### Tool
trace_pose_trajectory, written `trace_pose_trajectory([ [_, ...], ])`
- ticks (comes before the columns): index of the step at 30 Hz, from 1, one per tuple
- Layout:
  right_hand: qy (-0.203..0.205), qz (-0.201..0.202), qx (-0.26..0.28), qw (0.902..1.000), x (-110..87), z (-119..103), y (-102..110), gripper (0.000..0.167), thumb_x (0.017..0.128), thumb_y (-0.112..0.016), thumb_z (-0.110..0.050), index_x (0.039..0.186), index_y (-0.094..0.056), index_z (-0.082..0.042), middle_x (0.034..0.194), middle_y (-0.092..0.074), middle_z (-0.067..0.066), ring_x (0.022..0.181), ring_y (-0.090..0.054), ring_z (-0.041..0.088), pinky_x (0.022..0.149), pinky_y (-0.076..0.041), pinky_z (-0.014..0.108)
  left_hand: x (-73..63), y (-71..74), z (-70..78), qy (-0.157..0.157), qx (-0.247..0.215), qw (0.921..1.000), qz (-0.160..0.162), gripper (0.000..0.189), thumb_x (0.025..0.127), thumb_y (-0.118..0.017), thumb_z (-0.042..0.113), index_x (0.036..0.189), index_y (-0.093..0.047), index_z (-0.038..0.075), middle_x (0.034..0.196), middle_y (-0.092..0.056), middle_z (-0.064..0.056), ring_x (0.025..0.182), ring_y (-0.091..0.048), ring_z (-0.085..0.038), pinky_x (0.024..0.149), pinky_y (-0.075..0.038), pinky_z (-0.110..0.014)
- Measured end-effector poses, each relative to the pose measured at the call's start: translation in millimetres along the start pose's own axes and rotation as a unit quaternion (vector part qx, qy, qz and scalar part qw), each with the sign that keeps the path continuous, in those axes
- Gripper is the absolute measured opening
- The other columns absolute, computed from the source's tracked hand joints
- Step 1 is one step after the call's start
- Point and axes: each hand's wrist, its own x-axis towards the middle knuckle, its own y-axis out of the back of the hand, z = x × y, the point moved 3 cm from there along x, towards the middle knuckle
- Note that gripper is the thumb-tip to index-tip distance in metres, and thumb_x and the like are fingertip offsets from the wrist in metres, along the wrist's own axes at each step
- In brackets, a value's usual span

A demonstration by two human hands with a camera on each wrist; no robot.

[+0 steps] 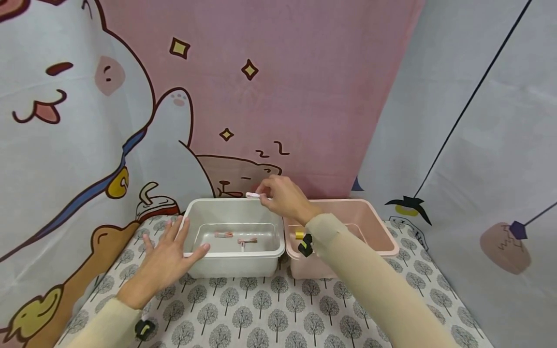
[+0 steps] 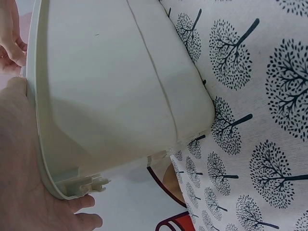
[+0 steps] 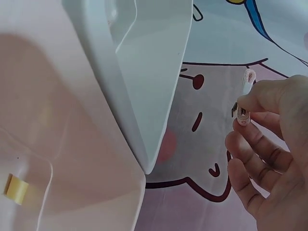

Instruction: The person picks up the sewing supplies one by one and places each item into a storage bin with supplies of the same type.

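Note:
My right hand (image 1: 285, 197) pinches a small pale pink-and-white looped strip (image 1: 252, 195) with a dark tip between thumb and index finger. In the right wrist view the strip (image 3: 246, 98) shows above the curled lower fingers, its middle hidden by the thumb. That hand is raised over the back right corner of a pale grey bin (image 1: 235, 266). Inside this bin lie a small pink strip (image 1: 224, 235) and a pink T-shaped piece (image 1: 247, 240). My left hand (image 1: 163, 253), fingers spread, rests at the grey bin's left front corner, touching the rim.
A pink bin (image 1: 370, 227) stands right beside the grey one, with a small yellow piece (image 1: 299, 235) inside it. Both sit on a tree-print cloth (image 1: 261, 309). A cartoon-print curtain (image 1: 304, 96) hangs close behind the bins.

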Motion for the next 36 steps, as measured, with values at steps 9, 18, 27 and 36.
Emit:
trace_pose_trajectory([
  [9, -0.034, -0.051, -0.027, 0.9977, -4.3, 1, -7, 0.053, 0.107, -0.087, -0.028, 0.156, -0.074, -0.016, 0.150, -0.073, 0.010, 0.138, -0.073, 0.031, 0.119, -0.061, 0.057, -0.2, 0.8, 0.5, -0.002, 0.008, 1.0000, -0.001, 0.113, 0.112, -0.048, 0.082, 0.185, -0.022, 0.000, 0.193, -0.012, -0.031, 0.178, -0.012, -0.063, 0.123, 0.008, -0.103],
  [18, -0.027, -0.045, -0.038, 0.9979, -12.7, 4, -5, 0.048, 0.107, -0.084, -0.029, 0.152, -0.076, -0.017, 0.150, -0.074, 0.009, 0.142, -0.071, 0.031, 0.117, -0.060, 0.059, 0.3, -0.5, -0.6, -0.002, 0.001, 1.0000, 0.000, 0.113, 0.112, -0.047, 0.083, 0.185, -0.021, 0.000, 0.194, -0.012, -0.030, 0.178, -0.011, -0.062, 0.124, 0.010, -0.102],
  [27, -0.017, -0.038, -0.042, 0.9982, -20.1, 7, -2, 0.046, 0.106, -0.085, -0.028, 0.150, -0.078, -0.017, 0.150, -0.075, 0.011, 0.140, -0.073, 0.034, 0.114, -0.062, 0.061, -1.1, 0.7, 0.4, -0.002, 0.003, 1.0000, -0.001, 0.113, 0.113, -0.047, 0.083, 0.185, -0.021, 0.000, 0.193, -0.012, -0.031, 0.178, -0.011, -0.063, 0.123, 0.010, -0.102],
  [36, -0.004, -0.030, -0.050, 0.9983, -37.2, 13, 4, 0.045, 0.107, -0.082, -0.029, 0.150, -0.079, -0.016, 0.143, -0.076, 0.014, 0.128, -0.075, 0.034, 0.105, -0.065, 0.059, -1.2, 1.3, 0.6, -0.001, -0.004, 1.0000, -0.005, 0.114, 0.112, -0.047, 0.084, 0.185, -0.021, 0.000, 0.193, -0.011, -0.031, 0.178, -0.010, -0.064, 0.123, 0.011, -0.102],
])
